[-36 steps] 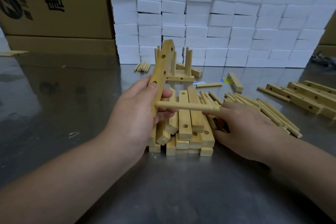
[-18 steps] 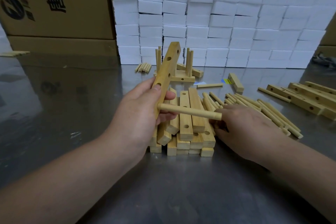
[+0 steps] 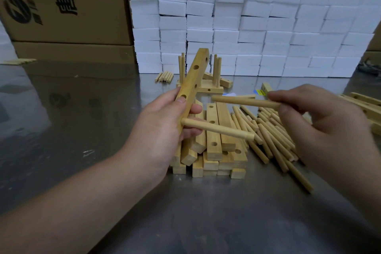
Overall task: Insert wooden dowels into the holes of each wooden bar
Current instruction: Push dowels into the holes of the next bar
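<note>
Two hands are at work and each one holds one piece. The left hand point(image 3: 162, 128) grips one wooden bar point(image 3: 191, 86): the thumb presses on its front face and the other fingers are curled round behind it. The bar is lifted above the table, and its long axis is steeply tilted, with the top end leaning away and to the right. At least three open holes show on it. One inserted dowel point(image 3: 216, 129) sits in a hole near the low end and sticks out to the right, almost level, with its free end a little lower. The right hand point(image 3: 321, 130) pinches a second dowel point(image 3: 243, 102) at its right end, between thumb and forefinger. This dowel lies almost level too; its free left end points toward the bar, near it but not touching. Under the hands is one pile of bars point(image 3: 214, 150), and just beside it on the right are many loose dowels point(image 3: 274, 138), too many to count. Behind stands one finished piece point(image 3: 208, 88) with upright dowels in two groups, and near it lies a small bundle of dowels point(image 3: 164, 76). More bars point(image 3: 362, 105) lie at the right edge. The metal table point(image 3: 206, 212) is bare in front of the pile and to the left; at the back a wall of white foam blocks point(image 3: 247, 27) and cardboard boxes point(image 3: 61, 6) close it.
</note>
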### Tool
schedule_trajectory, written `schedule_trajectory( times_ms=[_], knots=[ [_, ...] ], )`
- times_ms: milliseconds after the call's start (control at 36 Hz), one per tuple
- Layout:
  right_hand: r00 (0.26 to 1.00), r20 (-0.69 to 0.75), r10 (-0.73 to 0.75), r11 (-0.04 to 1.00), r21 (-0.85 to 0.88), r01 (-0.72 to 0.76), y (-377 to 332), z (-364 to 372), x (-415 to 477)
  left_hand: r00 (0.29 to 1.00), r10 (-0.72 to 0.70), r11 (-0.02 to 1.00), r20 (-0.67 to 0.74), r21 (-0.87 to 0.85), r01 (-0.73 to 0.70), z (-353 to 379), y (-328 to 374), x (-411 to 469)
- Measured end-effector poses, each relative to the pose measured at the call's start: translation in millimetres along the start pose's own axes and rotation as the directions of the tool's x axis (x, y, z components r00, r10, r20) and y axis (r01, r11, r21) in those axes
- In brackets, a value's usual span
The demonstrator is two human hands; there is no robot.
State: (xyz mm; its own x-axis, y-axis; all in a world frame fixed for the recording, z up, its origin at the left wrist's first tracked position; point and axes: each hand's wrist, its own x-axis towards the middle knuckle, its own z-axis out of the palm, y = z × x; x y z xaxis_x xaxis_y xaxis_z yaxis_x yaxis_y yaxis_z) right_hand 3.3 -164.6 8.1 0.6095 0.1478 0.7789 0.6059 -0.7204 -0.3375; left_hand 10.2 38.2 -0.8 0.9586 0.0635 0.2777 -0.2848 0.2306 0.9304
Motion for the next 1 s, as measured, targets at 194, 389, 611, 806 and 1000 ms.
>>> schedule_trajectory(
  times_ms=[194,389,611,806,1000],
  knots=[
    [0.996,0.028,-0.08,0.987,0.141,0.075,-6,8,-6,1.0,-0.013,0.999,0.005,-0.038,0.013,-1,0,1],
    [0.996,-0.009,-0.088,0.988,0.124,0.089,-5,9,-6,0.997,-0.022,1.0,0.07,0.023,0.02,1,-1,-3],
    [0.996,-0.031,-0.081,0.989,0.123,0.084,-5,10,-7,0.994,-0.045,0.998,0.097,0.037,0.042,2,2,-5],
    [0.995,0.041,-0.095,0.993,0.077,0.092,-7,11,-8,0.997,-0.036,0.998,0.073,0.044,0.033,2,2,-4],
    [0.991,0.096,-0.098,0.995,-0.006,0.099,-7,11,-7,0.994,-0.009,0.987,0.111,0.163,-0.01,5,3,-7]
  ],
)
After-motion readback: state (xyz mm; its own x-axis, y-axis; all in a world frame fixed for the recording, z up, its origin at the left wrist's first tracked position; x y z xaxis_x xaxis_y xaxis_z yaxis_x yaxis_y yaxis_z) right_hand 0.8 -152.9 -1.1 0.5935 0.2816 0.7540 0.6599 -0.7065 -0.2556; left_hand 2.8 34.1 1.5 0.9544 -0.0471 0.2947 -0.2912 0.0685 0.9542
